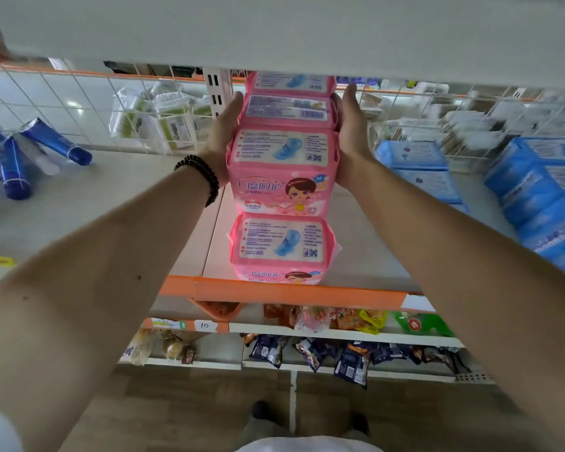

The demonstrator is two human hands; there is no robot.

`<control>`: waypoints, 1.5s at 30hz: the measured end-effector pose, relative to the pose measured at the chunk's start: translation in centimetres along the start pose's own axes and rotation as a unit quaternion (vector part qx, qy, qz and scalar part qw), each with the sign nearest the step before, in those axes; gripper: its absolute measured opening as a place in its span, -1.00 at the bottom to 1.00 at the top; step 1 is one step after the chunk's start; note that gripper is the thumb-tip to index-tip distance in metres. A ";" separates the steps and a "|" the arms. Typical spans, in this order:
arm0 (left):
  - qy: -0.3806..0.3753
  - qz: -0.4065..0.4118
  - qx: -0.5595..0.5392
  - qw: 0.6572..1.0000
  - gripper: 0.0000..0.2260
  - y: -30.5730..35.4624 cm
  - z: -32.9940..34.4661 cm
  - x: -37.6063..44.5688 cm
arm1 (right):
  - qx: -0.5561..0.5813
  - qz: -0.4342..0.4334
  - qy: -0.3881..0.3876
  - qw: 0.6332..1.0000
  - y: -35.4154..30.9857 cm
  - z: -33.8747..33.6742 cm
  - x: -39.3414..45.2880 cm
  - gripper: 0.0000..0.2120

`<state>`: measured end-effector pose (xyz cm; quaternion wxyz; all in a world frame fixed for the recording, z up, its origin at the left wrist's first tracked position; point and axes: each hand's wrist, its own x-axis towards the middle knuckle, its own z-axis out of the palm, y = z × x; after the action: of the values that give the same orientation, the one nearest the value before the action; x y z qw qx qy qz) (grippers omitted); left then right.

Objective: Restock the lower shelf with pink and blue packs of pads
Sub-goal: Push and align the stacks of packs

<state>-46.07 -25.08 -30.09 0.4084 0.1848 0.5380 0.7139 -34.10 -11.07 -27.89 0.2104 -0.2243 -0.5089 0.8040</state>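
A row of pink packs of pads (pixel 282 164) runs from the front to the back of the shelf (pixel 366 256) with the orange front edge. My left hand (pixel 224 135) presses flat against the row's left side, fingers straight, a black bead bracelet on the wrist. On the opposite side, my right hand (pixel 351 132) presses flat as well. Both hands clamp the middle packs between the palms. One more pink pack (pixel 281 246) stands at the front edge, apart from my hands. Blue packs of pads (pixel 418 171) lie to the right, with more blue packs (pixel 542 197) further right.
The shelf above (pixel 274 31) hangs low over the back of the row. A wire grid (pixel 95 102) backs the shelf. Blue tubes (pixel 30 154) lie at the left. Snack bags (pixel 340 321) fill the lower shelves. My shoes stand on the wooden floor (pixel 177 402).
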 end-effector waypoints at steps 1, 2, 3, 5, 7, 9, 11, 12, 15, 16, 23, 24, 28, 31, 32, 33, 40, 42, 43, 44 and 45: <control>0.000 -0.003 0.007 1.000 -0.35 0.0 0.0 -0.1 | 0.005 -0.004 0.002 1.000 0.0 0.0 0.1 -0.34; 0.012 0.001 0.006 1.000 -0.36 0.1 0.0 -0.1 | 0.002 -0.007 0.004 1.000 0.0 -0.2 0.2 -0.34; 0.031 0.010 0.006 0.999 -0.36 0.3 0.0 -0.3 | -0.009 -0.015 0.014 1.000 -0.1 -0.5 0.2 -0.34; 0.077 0.028 0.022 0.996 -0.37 0.7 -0.1 -1.2 | -0.052 -0.017 0.052 0.997 -0.7 -1.4 -0.3 -0.35; 0.146 0.068 0.050 0.986 -0.37 0.7 -0.9 -2.9 | -0.108 -0.037 0.086 0.990 -0.5 -2.6 -1.8 -0.29; 0.197 0.103 0.089 0.971 -0.37 -0.4 -1.5 -5.2 | -0.178 -0.043 0.122 0.975 1.2 -4.4 -4.4 -0.22; 0.213 0.133 0.105 0.962 -0.37 -2.6 -1.2 -7.6 | -0.275 -0.067 0.135 0.950 3.2 -6.1 -7.4 -0.23; 0.209 0.140 0.108 0.962 -0.36 -3.8 -0.4 -8.6 | -0.299 -0.071 0.123 0.944 3.9 -6.4 -8.7 -0.25; 0.130 0.143 0.106 0.975 -0.45 -6.4 2.2 -9.9 | -0.165 -0.090 0.010 0.982 5.3 -5.3 -10.7 -0.54; 0.114 0.130 0.094 0.980 -0.45 -6.6 3.0 -10.0 | -0.141 -0.087 -0.049 0.985 5.7 -4.4 -10.9 -0.55; 0.144 0.129 0.170 0.966 -0.33 -6.5 2.4 -10.2 | -0.164 -0.025 -0.090 0.982 6.3 -4.2 -10.6 -0.27; 0.166 0.122 0.185 0.961 -0.26 -6.7 2.2 -10.5 | -0.160 -0.026 -0.076 0.984 6.3 -4.4 -10.9 -0.24; 0.271 0.117 0.271 0.916 -0.34 -7.6 2.9 -12.9 | -0.191 -0.038 -0.069 0.978 4.9 -5.4 -14.0 -0.43; 0.295 0.195 0.425 0.833 -0.37 -8.2 5.2 -15.3 | -0.330 -0.044 -0.072 0.940 4.4 -6.8 -15.8 -0.32; 0.293 0.217 0.466 0.806 -0.36 -8.5 6.0 -16.0 | -0.382 -0.061 -0.076 0.919 4.2 -7.4 -16.4 -0.30; 0.284 0.227 0.495 0.789 -0.35 -9.0 6.7 -16.5 | -0.422 -0.074 -0.077 0.900 3.9 -8.2 -16.9 -0.31; 0.221 0.270 0.598 0.722 -0.39 -10.6 16.6 -20.7 | -0.526 -0.169 -0.136 0.822 -1.2 -15.1 -22.8 -0.36; 0.212 0.279 0.606 0.714 -0.39 -11.0 20.3 -21.6 | -0.539 -0.196 -0.139 0.807 -3.3 -17.6 -24.6 -0.33; 0.211 0.289 0.606 0.710 -0.39 -11.2 22.1 -22.0 | -0.542 -0.209 -0.138 0.802 -4.3 -18.9 -25.4 -0.32; 0.210 0.298 0.606 0.707 -0.40 -11.2 23.9 -22.4 | -0.540 -0.224 -0.137 0.800 -5.4 -20.1 -26.2 -0.31; 0.210 0.306 0.607 0.702 -0.40 -11.1 25.7 -22.8 | -0.530 -0.239 -0.137 0.802 -6.5 -21.3 -27.0 -0.31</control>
<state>-10.11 -26.07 -27.23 -0.1571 0.3922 0.8408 0.3384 0.73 -8.41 -26.14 0.1728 -0.0596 -0.9167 0.3553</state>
